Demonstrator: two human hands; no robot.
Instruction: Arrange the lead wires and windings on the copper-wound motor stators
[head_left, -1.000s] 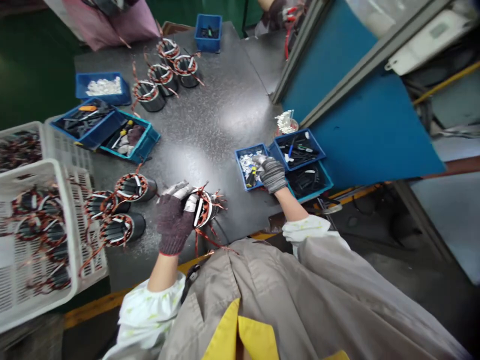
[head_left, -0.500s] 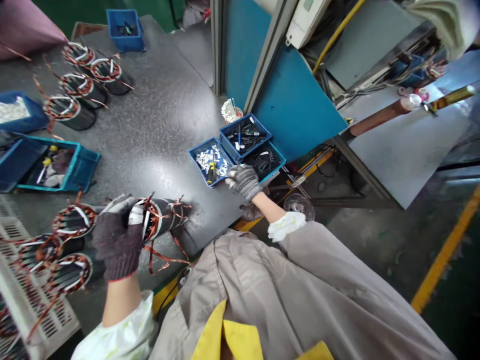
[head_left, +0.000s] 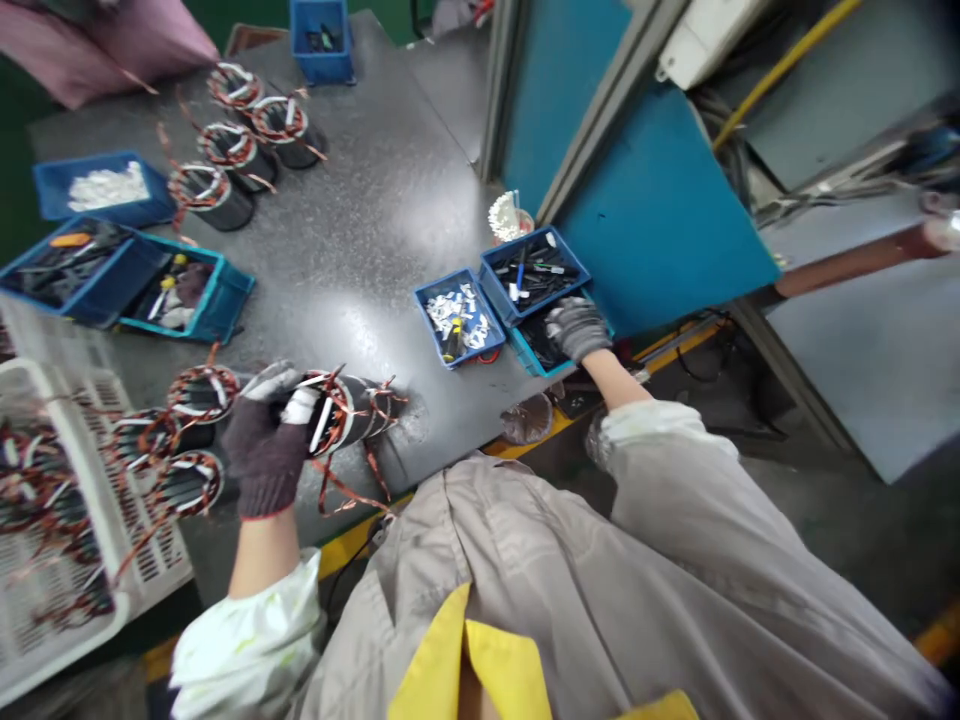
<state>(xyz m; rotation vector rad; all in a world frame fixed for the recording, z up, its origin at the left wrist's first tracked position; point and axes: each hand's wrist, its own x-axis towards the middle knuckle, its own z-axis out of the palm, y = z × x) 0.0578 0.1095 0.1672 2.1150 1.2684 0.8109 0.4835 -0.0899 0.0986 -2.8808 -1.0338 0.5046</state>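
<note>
My left hand [head_left: 270, 437], in a dark glove with pale fingertips, is closed on the near end of a motor stator [head_left: 358, 412]. The stator lies on its side, with copper windings, white strips and loose copper leads. My right hand [head_left: 577, 328], in a grey glove, is down in the teal bin [head_left: 534, 358] of black pieces. Its fingers are curled; their tips are partly hidden, so what they hold cannot be made out. Beside it are a blue bin [head_left: 559, 241] of black pieces with a blue pen and a blue tray [head_left: 429, 296] of white scraps with a yellow-black tool.
Several upright stators [head_left: 214, 195] stand at the back left, others [head_left: 201, 392] beside my left hand. A white crate [head_left: 112, 520] with more stators is at the lower left. Blue bins [head_left: 161, 200] line the left edge. A blue panel [head_left: 667, 230] rises at right.
My right hand has moved right, from the edge of the white-scrap tray into the teal bin. My left hand stays on the stator. The camera view has shifted.
</note>
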